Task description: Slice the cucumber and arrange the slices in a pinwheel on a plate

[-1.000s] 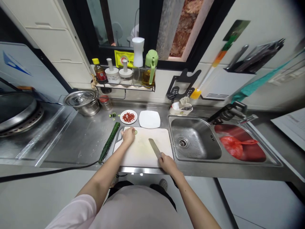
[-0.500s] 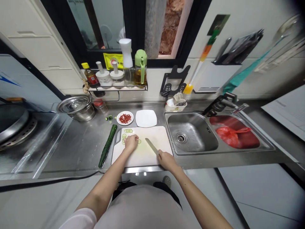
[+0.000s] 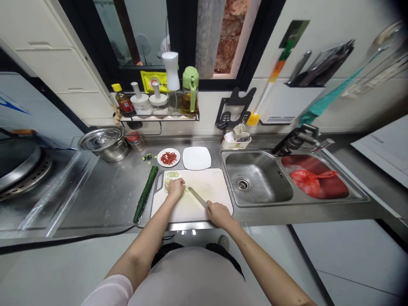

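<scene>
My right hand (image 3: pixel 219 213) is closed around the handle of a kitchen knife (image 3: pixel 197 197). The blade points up and left across the white cutting board (image 3: pixel 207 182), its tip beside a pale green cucumber slice (image 3: pixel 186 189). Over the board's left half rests my left hand (image 3: pixel 175 188), its fingers curled together; what lies under them is hidden. More cucumber slices (image 3: pixel 173 174) sit in a row above that hand, and others show at its left edge. A long, dark green cucumber (image 3: pixel 145 194) lies on the counter left of the board.
Behind the board stand a plate of chopped red pieces (image 3: pixel 168 158) and a white square plate (image 3: pixel 196 158). Green scraps (image 3: pixel 147 157) lie beside them. A steel pot (image 3: pixel 108 144) is at back left. To the right is a double sink (image 3: pixel 258 174) with a red bag (image 3: pixel 306 182).
My right hand has moved the knife left, bringing its tip close to the slice by my left hand. My left hand has barely shifted. The whole view has slid slightly right.
</scene>
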The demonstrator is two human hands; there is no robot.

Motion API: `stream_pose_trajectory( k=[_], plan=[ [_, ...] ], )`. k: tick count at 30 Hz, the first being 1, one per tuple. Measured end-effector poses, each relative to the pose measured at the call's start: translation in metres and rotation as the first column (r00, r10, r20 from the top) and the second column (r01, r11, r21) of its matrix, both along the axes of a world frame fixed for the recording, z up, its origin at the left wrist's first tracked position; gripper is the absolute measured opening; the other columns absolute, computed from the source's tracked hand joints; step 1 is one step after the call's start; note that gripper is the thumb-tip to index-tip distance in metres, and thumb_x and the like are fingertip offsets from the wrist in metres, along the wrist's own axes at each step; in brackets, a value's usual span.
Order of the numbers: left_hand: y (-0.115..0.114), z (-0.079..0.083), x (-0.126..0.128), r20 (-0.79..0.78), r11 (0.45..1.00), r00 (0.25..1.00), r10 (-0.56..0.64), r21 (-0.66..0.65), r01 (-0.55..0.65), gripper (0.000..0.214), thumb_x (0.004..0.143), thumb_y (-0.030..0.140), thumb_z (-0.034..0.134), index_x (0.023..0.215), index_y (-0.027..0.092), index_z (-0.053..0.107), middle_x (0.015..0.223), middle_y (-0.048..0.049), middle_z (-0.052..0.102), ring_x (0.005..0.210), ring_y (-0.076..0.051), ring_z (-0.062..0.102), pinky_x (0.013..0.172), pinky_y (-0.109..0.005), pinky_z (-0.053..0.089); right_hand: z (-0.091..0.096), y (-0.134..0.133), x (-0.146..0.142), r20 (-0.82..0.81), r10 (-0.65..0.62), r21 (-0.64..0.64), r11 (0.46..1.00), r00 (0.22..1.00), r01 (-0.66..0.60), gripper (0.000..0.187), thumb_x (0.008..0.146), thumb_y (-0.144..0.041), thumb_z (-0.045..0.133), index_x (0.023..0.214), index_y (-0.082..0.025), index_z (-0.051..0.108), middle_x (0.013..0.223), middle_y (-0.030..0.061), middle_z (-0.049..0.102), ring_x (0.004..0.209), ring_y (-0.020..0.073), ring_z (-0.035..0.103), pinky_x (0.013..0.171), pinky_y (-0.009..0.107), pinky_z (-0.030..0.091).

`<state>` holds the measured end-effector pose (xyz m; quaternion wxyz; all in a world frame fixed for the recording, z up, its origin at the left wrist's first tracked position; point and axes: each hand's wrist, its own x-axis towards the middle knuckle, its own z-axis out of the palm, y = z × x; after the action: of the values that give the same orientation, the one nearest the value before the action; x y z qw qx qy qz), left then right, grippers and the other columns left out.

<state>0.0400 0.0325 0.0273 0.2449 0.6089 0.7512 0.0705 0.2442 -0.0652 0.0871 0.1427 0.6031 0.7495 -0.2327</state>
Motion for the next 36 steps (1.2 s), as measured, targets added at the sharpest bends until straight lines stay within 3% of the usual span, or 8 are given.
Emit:
stream_pose_trajectory(
  k=[22, 36],
  plan=[
    [0.000, 0.001, -0.001, 0.013, 1.000, 1.000, -0.003, -0.014, 0.003, 0.012, 0.079, 0.028, 0.061, 0.090, 0.029, 0.063, 0.099, -0.0015, 0.070, 0.109, -0.025, 0.052, 0.089, -0.041, 0.028, 0.006, 0.013, -0.015, 0.016, 0.029, -0.088, 0.996, 0.999, -0.027, 0.030, 0.090, -0.014, 0.034, 0.113, -0.014, 0.054, 0.102, 0.0173, 0.067, 0.094, 0.0254, 0.064, 0.073, 0.033, 0.043],
    [0.002, 0.004, -0.002, 0.072, 0.999, 0.997, 0.038, -0.014, -0.037, 0.010, 0.076, 0.023, 0.063, 0.084, 0.029, 0.065, 0.089, 0.0013, 0.072, 0.107, -0.025, 0.054, 0.092, -0.041, 0.027, 0.011, 0.017, -0.020, 0.015, 0.045, -0.084, 0.996, 0.999, -0.044, 0.031, 0.089, -0.012, 0.035, 0.113, -0.013, 0.054, 0.102, 0.0173, 0.068, 0.096, 0.0253, 0.065, 0.073, 0.032, 0.044]
  ],
)
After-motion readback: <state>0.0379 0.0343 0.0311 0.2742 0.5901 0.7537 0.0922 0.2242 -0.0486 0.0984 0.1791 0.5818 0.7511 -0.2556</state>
